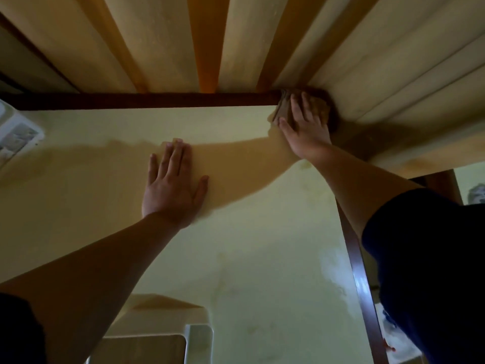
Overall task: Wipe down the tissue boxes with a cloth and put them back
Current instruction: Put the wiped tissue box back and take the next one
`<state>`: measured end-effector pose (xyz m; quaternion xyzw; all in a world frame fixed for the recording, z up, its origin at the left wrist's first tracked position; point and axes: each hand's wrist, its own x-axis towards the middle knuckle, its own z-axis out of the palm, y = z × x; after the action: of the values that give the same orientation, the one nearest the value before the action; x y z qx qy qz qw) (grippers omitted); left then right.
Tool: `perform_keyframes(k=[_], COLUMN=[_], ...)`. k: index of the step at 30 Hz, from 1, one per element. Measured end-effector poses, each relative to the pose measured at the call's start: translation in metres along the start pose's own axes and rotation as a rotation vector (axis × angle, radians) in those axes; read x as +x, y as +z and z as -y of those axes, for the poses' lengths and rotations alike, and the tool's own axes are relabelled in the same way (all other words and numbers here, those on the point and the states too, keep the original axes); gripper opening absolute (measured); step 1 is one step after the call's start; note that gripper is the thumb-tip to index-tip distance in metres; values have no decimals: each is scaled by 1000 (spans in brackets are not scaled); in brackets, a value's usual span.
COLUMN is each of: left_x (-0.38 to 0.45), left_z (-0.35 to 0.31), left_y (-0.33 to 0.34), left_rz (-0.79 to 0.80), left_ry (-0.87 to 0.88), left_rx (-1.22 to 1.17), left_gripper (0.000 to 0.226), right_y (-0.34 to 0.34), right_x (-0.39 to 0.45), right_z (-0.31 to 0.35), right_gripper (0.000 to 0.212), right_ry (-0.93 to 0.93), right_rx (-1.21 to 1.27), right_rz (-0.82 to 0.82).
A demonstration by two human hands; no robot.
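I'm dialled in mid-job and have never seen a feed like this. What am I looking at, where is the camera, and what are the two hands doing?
There is no machine here, only a person's two bare arms. The single picture comes from a wide-angle camera worn on the person's head, and it seems tilted upward at a pale yellow-green wall and a ceiling of light panels and wooden beams, so the straight lines bend.

The left hand lies flat on the wall with its fingers straight and holds nothing; it looks like a brace. The right hand reaches up to the corner by the dark wooden trim and rests on a brown boxy object. It may be one of the tissue boxes, but it is too blurred to be sure.

I can see no cloth. A white plastic chair shows at the bottom edge.
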<state>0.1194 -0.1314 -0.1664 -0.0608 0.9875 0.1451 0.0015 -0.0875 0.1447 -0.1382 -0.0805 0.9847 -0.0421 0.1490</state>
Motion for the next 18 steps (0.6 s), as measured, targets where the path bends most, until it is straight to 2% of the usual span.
perform_keyframes(k=[6, 12, 18], left_x=[1, -1, 0], left_z=[-3, -2, -2], left_y=[-3, -4, -1], left_rz=[23, 26, 23], left_ry=[1, 7, 11], left_rx=[14, 49, 35], left_gripper=[81, 81, 81], right_y=[19, 42, 63], right_x=[-47, -132, -221], right_z=[-15, -35, -45], right_gripper=[76, 76, 79], right_ry=[-60, -75, -45], right_rx=[4, -21, 70], right_rz=[-33, 48, 85])
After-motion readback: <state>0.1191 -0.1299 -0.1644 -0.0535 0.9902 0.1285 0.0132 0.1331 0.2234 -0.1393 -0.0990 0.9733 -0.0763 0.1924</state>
